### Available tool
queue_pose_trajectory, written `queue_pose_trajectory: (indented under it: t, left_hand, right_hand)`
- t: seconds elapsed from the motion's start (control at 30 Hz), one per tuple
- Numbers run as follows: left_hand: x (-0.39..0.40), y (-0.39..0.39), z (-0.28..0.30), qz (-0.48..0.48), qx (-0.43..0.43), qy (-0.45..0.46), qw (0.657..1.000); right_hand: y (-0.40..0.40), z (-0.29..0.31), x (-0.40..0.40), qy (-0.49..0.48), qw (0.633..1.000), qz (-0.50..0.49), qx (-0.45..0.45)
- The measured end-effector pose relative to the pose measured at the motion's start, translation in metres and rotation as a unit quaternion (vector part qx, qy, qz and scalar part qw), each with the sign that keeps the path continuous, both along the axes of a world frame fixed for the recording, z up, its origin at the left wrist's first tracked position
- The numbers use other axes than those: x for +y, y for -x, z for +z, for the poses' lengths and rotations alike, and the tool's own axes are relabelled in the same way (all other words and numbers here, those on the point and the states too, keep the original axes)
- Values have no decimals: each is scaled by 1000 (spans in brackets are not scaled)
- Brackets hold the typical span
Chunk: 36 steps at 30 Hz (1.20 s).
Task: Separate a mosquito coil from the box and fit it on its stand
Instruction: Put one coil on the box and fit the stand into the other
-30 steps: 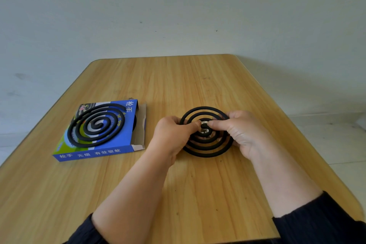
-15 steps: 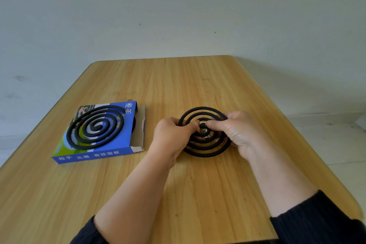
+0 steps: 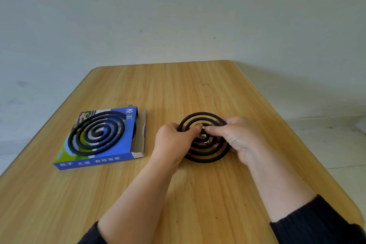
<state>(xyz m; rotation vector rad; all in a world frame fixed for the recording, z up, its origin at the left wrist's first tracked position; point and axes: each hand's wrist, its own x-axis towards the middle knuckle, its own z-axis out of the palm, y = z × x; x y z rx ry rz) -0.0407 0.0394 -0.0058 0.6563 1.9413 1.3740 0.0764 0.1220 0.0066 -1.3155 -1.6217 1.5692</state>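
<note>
A black spiral mosquito coil (image 3: 206, 157) lies at the middle of the wooden table (image 3: 198, 194). A small shiny metal stand (image 3: 203, 137) shows through the coil's centre. My left hand (image 3: 174, 144) grips the coil's left side, thumb tip at the centre. My right hand (image 3: 237, 138) holds the right side, its forefinger and thumb pinched at the centre beside the left thumb. How the stand's tip sits in the coil is hidden by the fingers. A blue coil box (image 3: 103, 156) lies to the left with a second black coil (image 3: 97, 132) resting on top.
The box's end flap (image 3: 141, 134) stands open toward my left hand. The table's far edge meets a pale wall (image 3: 178, 16). The right table edge drops to a light floor (image 3: 336, 144). Bare wood lies in front of and behind the coil.
Both hands stay at the coil's centre; fingertips have shifted only slightly. The coil, box and second coil keep their places.
</note>
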Motion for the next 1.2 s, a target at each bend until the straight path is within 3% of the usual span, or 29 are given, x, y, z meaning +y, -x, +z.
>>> queue_pose_trajectory:
  t: [0.57, 1.2]
  left_hand:
    - [2, -3, 1, -1, 35, 16, 999]
    - [3, 1, 3, -13, -3, 20, 1000]
  right_hand:
    - [0, 0, -3, -3, 1000, 4, 2]
    - [3, 1, 2, 13, 1000, 4, -27]
